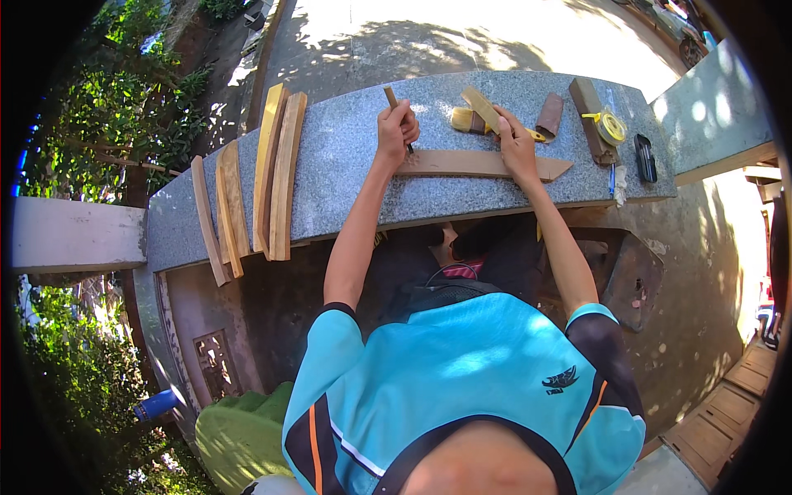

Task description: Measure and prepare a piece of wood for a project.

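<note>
My left hand (397, 130) is closed in a fist round a slim upright chisel (390, 98); its wooden handle pokes out above the fist. The chisel's dark lower end meets the left end of a long wooden strip (462, 163), where a few small chips seem to lie. In my right hand (517, 147) is a short wooden block (480, 107), pinched at its near end and slanting away to the left. The wrist of that hand passes over the strip, whose right end is cut at a slant. Partly behind the block lies a paintbrush (467, 120) with a yellow handle.
Several wooden strips (285, 177) lie at the left of the grey stone bench (346, 165). To the right are brown sandpaper (549, 115), a wooden block (592, 124), a yellow tape roll (611, 129), a black case (646, 158) and a blue pen (612, 181).
</note>
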The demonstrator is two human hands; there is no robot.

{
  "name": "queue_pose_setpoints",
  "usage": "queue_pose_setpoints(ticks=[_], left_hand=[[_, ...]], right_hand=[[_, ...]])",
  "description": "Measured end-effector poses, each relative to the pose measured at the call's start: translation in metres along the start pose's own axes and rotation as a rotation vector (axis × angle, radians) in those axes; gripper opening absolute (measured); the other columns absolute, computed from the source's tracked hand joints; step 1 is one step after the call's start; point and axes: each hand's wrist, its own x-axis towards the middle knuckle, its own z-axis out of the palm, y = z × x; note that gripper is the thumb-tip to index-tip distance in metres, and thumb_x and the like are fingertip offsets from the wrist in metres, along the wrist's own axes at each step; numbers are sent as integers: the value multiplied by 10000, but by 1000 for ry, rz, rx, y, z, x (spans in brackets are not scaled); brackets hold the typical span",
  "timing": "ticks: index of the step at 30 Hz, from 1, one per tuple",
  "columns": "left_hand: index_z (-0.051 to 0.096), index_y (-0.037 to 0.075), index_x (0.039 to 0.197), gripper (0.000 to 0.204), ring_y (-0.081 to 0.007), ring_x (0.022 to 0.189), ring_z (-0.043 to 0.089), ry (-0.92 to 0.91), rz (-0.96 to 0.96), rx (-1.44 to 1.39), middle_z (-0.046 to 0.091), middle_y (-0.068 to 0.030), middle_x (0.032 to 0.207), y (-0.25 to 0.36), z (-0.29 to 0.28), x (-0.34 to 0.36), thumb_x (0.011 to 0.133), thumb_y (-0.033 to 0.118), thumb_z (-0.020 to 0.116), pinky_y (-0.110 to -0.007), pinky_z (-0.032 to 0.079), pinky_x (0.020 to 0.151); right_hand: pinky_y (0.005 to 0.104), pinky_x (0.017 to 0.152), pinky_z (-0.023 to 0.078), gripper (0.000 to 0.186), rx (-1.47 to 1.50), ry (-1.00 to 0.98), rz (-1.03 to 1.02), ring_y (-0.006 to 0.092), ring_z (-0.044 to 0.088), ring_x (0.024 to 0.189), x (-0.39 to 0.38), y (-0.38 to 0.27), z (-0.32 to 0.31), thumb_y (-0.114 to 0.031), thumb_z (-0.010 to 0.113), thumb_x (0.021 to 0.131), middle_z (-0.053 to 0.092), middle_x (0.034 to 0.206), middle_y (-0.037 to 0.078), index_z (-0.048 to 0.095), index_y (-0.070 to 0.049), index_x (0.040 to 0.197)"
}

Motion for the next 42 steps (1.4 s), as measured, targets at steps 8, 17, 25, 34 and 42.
queue_pose_setpoints(ticks=[8, 17, 25, 34, 42], left_hand=[[308, 139, 542, 405, -50, 340, 219, -80, -8, 18, 243, 59, 441, -1, 8, 11, 884, 240, 500, -239, 157, 330], [280, 164, 573, 413, -47, 339, 181, 108, -85, -130, 210, 59, 457, -7, -17, 4, 902, 323, 472, -223, 139, 317], [299, 157, 595, 395, -44, 343, 187, 57, -43, -100, 211, 61, 456, -9, -5, 12, 915, 336, 444, -216, 152, 307], [290, 157, 566, 403, -53, 338, 196, 103, -35, -112, 225, 53, 448, -9, -6, 6, 913, 271, 460, -242, 160, 313], [304, 148, 583, 386, -60, 345, 187, 66, 5, -175, 219, 50, 450, -7, -6, 17, 911, 295, 445, -234, 153, 324]], right_hand=[[222, 607, 398, 328, 23, 33, -11, 73, 470, 653, 8, -4, -1, -252, 453, 913, 538, 744, 20, 555, -64, 1162], [286, 815, 437, 332, -49, 46, -16, 207, 592, 919, -1, -2, 5, -251, 463, 897, 617, 1021, 165, 547, -58, 1154], [208, 574, 391, 324, -10, 55, -91, 56, 452, 632, 2, -4, 0, -240, 432, 923, 538, 756, -2, 546, -59, 1167], [258, 715, 441, 345, -44, 12, 31, 128, 568, 764, -5, 0, 2, -258, 449, 904, 629, 864, 105, 541, -68, 1177], [242, 673, 430, 352, -75, 28, -14, 102, 526, 716, 1, -8, -4, -259, 440, 915, 593, 821, 54, 542, -56, 1184]])
